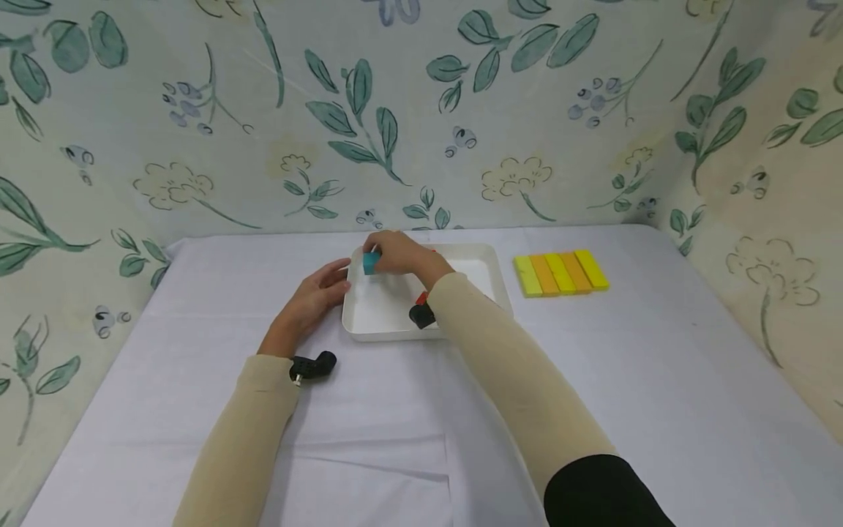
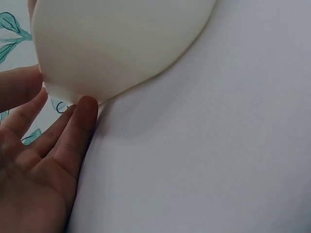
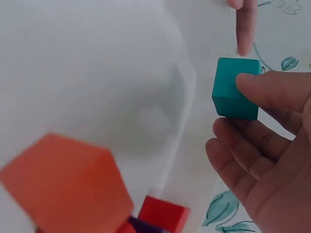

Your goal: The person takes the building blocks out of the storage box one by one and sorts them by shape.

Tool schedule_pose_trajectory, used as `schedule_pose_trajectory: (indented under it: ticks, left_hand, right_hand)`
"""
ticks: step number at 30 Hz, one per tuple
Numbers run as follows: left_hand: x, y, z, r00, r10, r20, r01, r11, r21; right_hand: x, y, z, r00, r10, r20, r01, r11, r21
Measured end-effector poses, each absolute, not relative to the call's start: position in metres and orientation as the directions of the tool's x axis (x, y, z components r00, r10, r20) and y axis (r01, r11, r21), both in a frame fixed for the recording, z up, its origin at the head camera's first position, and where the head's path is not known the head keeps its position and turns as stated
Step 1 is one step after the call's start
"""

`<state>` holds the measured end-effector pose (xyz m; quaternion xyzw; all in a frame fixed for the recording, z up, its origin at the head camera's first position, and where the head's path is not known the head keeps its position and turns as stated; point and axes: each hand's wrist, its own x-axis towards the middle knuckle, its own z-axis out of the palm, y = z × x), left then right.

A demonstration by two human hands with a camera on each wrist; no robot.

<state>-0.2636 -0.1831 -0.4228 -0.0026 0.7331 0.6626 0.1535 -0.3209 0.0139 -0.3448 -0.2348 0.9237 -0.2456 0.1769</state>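
Observation:
My right hand [image 1: 402, 254] pinches a teal block [image 3: 235, 92] between thumb and fingers, over the left side of a white tray [image 1: 375, 315]. In the right wrist view the thumb presses one face of the block while fingers support it from below. My left hand [image 1: 315, 298] rests at the tray's left edge. Its fingers [image 2: 80, 121] touch the rim with a loose, extended shape and hold no block. An orange block [image 3: 68, 182] and a red block [image 3: 164, 213] sit in the tray, mostly hidden by my right arm in the head view.
Right of the tray, several yellow and orange blocks [image 1: 561, 273] lie side by side in a row. A white cloth [image 1: 369, 417] with creases covers the table. Leaf-patterned fabric [image 1: 395, 146] hangs behind and at the sides.

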Motion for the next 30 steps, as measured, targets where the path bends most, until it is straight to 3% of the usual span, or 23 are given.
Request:
schedule_pose_trajectory:
  ticks: [13,20,30]
  left_hand:
    - [-0.260,-0.192,-0.424,-0.958,0.178,-0.227,-0.204,0.139,0.969]
    - [-0.261,-0.192,-0.423,-0.954,0.189,-0.231,-0.205,0.144,0.968]
    - [-0.264,-0.183,-0.422,-0.953,0.203,-0.225,-0.200,0.136,0.970]
  right_hand:
    - [-0.303,0.122,-0.317,-0.891,-0.448,-0.067,-0.321,0.730,-0.604]
    - [-0.290,0.185,-0.312,-0.942,-0.333,-0.035,-0.251,0.770,-0.586]
    - [-0.254,0.258,-0.328,-0.962,-0.266,-0.058,-0.196,0.826,-0.528]
